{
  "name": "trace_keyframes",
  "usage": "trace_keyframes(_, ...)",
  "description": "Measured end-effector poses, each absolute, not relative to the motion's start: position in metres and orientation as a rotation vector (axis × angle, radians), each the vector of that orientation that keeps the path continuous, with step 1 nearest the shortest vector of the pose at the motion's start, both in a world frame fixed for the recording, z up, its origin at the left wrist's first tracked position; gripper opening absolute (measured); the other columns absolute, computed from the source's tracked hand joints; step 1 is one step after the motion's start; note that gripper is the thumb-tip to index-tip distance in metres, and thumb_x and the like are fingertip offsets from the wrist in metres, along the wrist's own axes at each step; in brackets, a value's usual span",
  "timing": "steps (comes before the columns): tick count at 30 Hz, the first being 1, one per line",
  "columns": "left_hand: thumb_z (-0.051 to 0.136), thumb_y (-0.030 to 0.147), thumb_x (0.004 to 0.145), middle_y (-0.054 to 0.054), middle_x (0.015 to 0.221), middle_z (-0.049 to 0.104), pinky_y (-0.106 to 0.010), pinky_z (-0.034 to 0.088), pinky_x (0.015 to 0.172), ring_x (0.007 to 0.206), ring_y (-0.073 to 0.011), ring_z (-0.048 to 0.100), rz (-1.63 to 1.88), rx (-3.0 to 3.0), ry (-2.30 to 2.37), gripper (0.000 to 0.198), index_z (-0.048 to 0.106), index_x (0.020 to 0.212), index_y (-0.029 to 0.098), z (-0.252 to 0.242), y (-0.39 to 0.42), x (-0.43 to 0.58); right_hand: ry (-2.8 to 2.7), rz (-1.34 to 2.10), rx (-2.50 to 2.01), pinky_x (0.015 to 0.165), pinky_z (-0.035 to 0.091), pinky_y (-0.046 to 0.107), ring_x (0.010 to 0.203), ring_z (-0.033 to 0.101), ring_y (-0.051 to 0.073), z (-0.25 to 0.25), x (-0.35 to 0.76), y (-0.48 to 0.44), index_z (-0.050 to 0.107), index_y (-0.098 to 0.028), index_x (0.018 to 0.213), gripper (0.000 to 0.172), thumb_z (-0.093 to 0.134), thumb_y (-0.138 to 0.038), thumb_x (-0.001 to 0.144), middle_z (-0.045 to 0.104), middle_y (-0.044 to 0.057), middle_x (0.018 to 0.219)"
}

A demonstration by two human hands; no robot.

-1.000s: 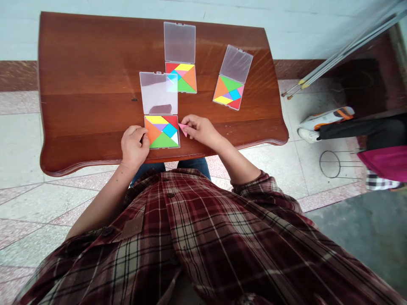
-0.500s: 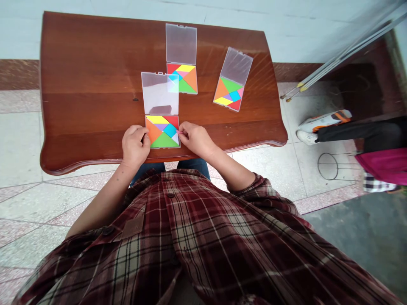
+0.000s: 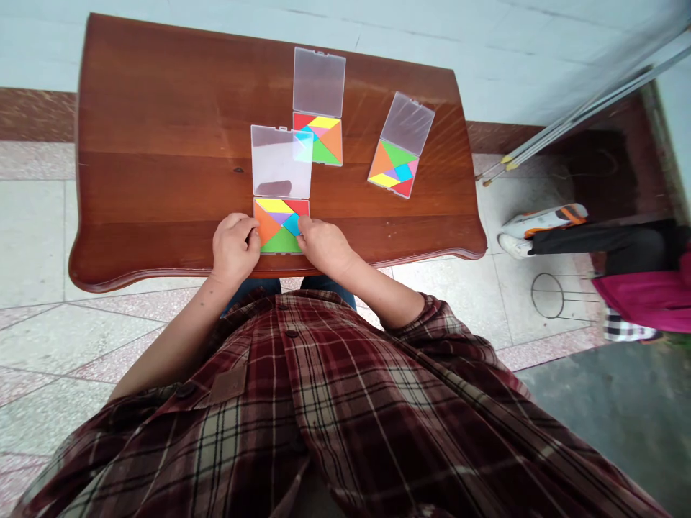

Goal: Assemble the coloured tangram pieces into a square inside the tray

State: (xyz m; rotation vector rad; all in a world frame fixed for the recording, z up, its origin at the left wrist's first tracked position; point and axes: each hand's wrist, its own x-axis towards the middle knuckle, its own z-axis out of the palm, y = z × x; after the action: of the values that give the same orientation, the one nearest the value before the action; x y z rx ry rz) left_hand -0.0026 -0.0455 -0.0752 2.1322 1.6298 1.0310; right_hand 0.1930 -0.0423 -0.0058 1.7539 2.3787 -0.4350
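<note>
The nearest tangram box [image 3: 285,254] lies at the table's front edge with its clear lid [image 3: 281,162] tipped back. Inside are a yellow parallelogram [image 3: 271,206], a red triangle [image 3: 298,207], an orange triangle [image 3: 265,224], a purple triangle [image 3: 278,216], a blue square [image 3: 291,224] and a green triangle [image 3: 282,242]. My left hand [image 3: 236,244] is curled closed on the box's left edge. Over the right side of the tray, my right hand [image 3: 325,246] has its fingers pinched together and pressed down by the blue square. Its fingertips hide the small pink triangle seen there earlier.
Two more open tangram boxes, one behind [image 3: 318,140] and one at right [image 3: 394,169], hold full sets of coloured pieces. They share the brown wooden table [image 3: 162,180]. Crutches [image 3: 507,162] lean at right, near a seated person's leg [image 3: 572,241] and a wire stand [image 3: 547,295].
My right hand has moved slightly left over the tray's right side, carrying the pink triangle in; its fingers now cover that spot. My left hand stays at the box edge. The view shifted slightly.
</note>
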Motion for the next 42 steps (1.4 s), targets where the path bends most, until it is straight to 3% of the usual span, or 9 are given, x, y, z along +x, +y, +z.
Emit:
trace_keyframes(9, 0.049, 0.02, 0.083, -0.007, 0.092, 0.064, -0.039, 0.048, 0.083, 0.087, -0.0215, 0.059, 1.021, 2.143, 1.627, 0.017, 0.065, 0.087, 0.02, -0.073, -0.046, -0.002, 2.394, -0.526, 1.971, 0.075, 0.042, 0.031, 0.093, 0.063, 0.023, 0.002, 0.222, -0.034, 0.063, -0.016, 0.103, 0.022, 0.044, -0.021, 0.096, 0.069, 0.01, 0.102)
trace_keyframes(17, 0.048, 0.021, 0.083, -0.006, 0.092, 0.064, -0.038, 0.048, 0.082, 0.086, -0.0212, 0.059, 0.999, 2.15, 1.66, 0.017, 0.065, 0.085, 0.02, -0.072, -0.046, -0.002, 2.546, -0.75, 1.754, 0.076, 0.039, 0.027, 0.091, 0.059, 0.02, -0.009, 0.224, -0.041, 0.067, -0.017, 0.098, 0.022, 0.046, -0.016, 0.092, 0.063, 0.008, 0.099)
trace_keyframes(28, 0.049, 0.02, 0.082, -0.007, 0.093, 0.065, -0.04, 0.049, 0.085, 0.089, -0.0225, 0.06, 1.004, 2.128, 1.656, 0.015, 0.064, 0.085, 0.022, -0.07, -0.045, -0.003, 2.596, -0.884, 2.072, 0.083, 0.045, 0.03, 0.091, 0.059, 0.02, -0.025, 0.242, -0.041, 0.065, -0.018, 0.098, 0.017, 0.052, -0.017, 0.087, 0.065, 0.006, 0.095)
trace_keyframes(36, 0.046, 0.02, 0.084, -0.006, 0.095, 0.068, -0.038, 0.048, 0.087, 0.09, -0.0221, 0.061, 0.996, 2.138, 1.652, 0.019, 0.063, 0.09, 0.021, -0.068, -0.047, -0.006, 2.616, -0.885, 2.154, 0.088, 0.048, 0.031, 0.096, 0.062, 0.02, -0.043, 0.24, -0.058, 0.061, -0.016, 0.123, 0.034, 0.052, -0.022, 0.091, 0.065, 0.009, 0.109)
trace_keyframes(42, 0.045, 0.022, 0.084, -0.006, 0.095, 0.071, -0.038, 0.049, 0.087, 0.091, -0.022, 0.064, 1.012, 2.137, 1.615, 0.02, 0.064, 0.09, 0.021, -0.065, -0.046, -0.007, 2.656, -0.813, 2.192, 0.089, 0.048, 0.032, 0.1, 0.062, 0.021, -0.051, 0.235, -0.061, 0.063, -0.019, 0.12, 0.032, 0.045, -0.025, 0.095, 0.066, 0.009, 0.11)
